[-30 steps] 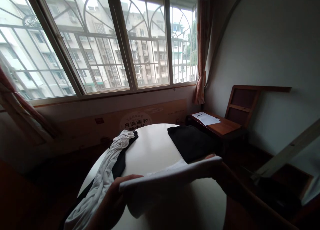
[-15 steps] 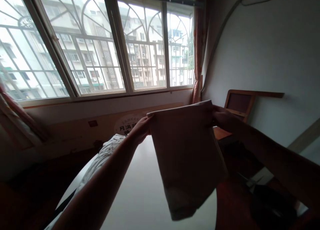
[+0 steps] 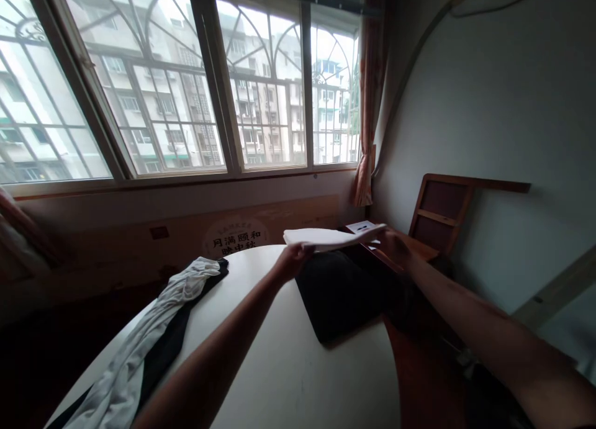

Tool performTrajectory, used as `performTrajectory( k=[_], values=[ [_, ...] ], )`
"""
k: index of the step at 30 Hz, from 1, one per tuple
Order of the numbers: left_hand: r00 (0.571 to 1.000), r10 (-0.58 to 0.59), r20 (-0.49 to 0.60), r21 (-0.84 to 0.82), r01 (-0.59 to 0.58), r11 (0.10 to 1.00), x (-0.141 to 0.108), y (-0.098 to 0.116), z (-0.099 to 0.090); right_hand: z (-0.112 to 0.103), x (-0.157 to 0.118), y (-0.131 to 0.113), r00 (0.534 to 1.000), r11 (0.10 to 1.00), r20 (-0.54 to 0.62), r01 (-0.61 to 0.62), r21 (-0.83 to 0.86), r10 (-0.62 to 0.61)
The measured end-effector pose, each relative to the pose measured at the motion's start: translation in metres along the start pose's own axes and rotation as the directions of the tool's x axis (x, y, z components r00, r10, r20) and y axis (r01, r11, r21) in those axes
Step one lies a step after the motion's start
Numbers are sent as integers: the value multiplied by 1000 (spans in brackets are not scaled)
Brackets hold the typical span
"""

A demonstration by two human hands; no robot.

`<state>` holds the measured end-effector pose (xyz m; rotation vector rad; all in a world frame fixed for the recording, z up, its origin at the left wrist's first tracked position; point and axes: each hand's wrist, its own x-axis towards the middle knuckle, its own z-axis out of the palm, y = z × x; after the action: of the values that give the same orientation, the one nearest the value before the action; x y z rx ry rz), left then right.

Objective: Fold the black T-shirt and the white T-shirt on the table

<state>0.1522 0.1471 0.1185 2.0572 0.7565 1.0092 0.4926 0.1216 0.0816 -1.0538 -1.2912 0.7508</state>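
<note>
A folded white cloth (image 3: pixel 333 238), probably a garment, is stretched between my two hands above the far right part of the table. My left hand (image 3: pixel 294 259) is closed on its near left edge. My right hand (image 3: pixel 393 248) grips its right end. Below the cloth, a folded black garment (image 3: pixel 338 302) lies at the right edge of the round white table (image 3: pixel 279 379). Its far part is hidden under the white cloth.
Along the table's left side lie a crumpled white garment (image 3: pixel 186 286) and a black one (image 3: pixel 170 339). A wooden chair (image 3: pixel 440 215) stands by the right wall. Behind the table is a cardboard panel (image 3: pixel 298 215) with printed characters, below the barred windows.
The cloth hung down in front of me; now it is tilted nearly flat, lower and farther away. The black garment under it has come into view.
</note>
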Motion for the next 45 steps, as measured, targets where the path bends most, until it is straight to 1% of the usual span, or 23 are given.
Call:
performTrajectory(
  k=[1, 2, 4, 6, 8, 10, 12, 16, 18, 20, 23, 24, 26, 28, 30, 32, 33, 34, 36, 38, 39, 41, 45],
  values=[
    [1000, -4, 28, 32, 3, 999, -21, -17, 16, -4, -17, 21, 998, 998, 18, -56, -40, 56],
    [996, 3, 88, 124, -14, 992, -43, -34, 32, -7, -35, 40, 994, 992, 40, -100, -82, 104],
    [969, -40, 245, 312, -39, 949, -81, -68, 60, -13, -68, 71, 982, 972, 70, -162, -171, 176],
    [925, -114, 363, 410, -49, 911, -108, -93, 78, -21, -95, 96, 971, 950, 100, -188, -249, 219],
    [905, -151, 397, 445, -46, 894, -122, -107, 86, -30, -114, 113, 967, 927, 109, -184, -328, 230],
    [909, -149, 390, 441, -42, 896, -125, -108, 86, -38, -124, 124, 971, 904, 94, -168, -394, 222],
    [918, -131, 375, 421, -43, 906, -123, -102, 82, -44, -129, 130, 973, 885, 80, -159, -438, 215],
    [930, -92, 355, 392, -59, 918, -119, -86, 75, -45, -132, 129, 969, 846, 69, -170, -505, 236],
    [922, -67, 381, 393, -96, 915, -120, -82, 74, -43, -133, 126, 960, 834, 73, -196, -517, 271],
    [891, -25, 453, 407, -182, 895, -124, -79, 72, -45, -133, 121, 931, 820, 97, -257, -512, 353],
    [813, 14, 582, 444, -332, 832, -138, -70, 67, -53, -126, 109, 864, 787, 143, -357, -503, 483],
    [799, 10, 601, 457, -353, 816, -144, -66, 65, -56, -121, 103, 855, 787, 148, -372, -493, 496],
    [785, -18, 619, 467, -349, 813, -158, -53, 60, -55, -107, 88, 886, 824, 131, -349, -446, 445],
    [767, -33, 640, 435, -327, 839, -171, -37, 54, -41, -91, 72, 943, 879, 93, -260, -400, 321],
    [749, -33, 662, 395, -310, 865, -182, -20, 49, -12, -80, 60, 978, 902, 99, -127, -412, 183],
    [751, -40, 659, 383, -289, 877, -191, -5, 44, 29, -76, 56, 981, 869, 173, 7, -494, 91],
    [757, -50, 651, 391, -279, 877, -194, 1, 41, 51, -78, 57, 975, 829, 213, 65, -555, 66],
    [763, -67, 643, 409, -268, 872, -198, 6, 38, 72, -81, 61, 968, 771, 241, 104, -629, 66],
    [772, -117, 624, 467, -249, 849, -205, 12, 29, 108, -92, 71, 948, 605, 283, 142, -783, 145],
    [793, -179, 582, 543, -215, 811, -214, 13, 17, 130, -103, 81, 912, 446, 313, 171, -878, 265],
    [809, -206, 551, 578, -191, 793, -218, 12, 10, 135, -107, 84, 894, 398, 322, 185, -899, 311],
    [843, -252, 474, 641, -135, 755, -228, 8, -5, 139, -111, 87, 873, 361, 329, 195, -912, 360],
    [886, -317, 337, 743, -44, 667, -244, -15, -33, 141, -111, 76, 872, 354, 287, 143, -924, 397]
  ],
)
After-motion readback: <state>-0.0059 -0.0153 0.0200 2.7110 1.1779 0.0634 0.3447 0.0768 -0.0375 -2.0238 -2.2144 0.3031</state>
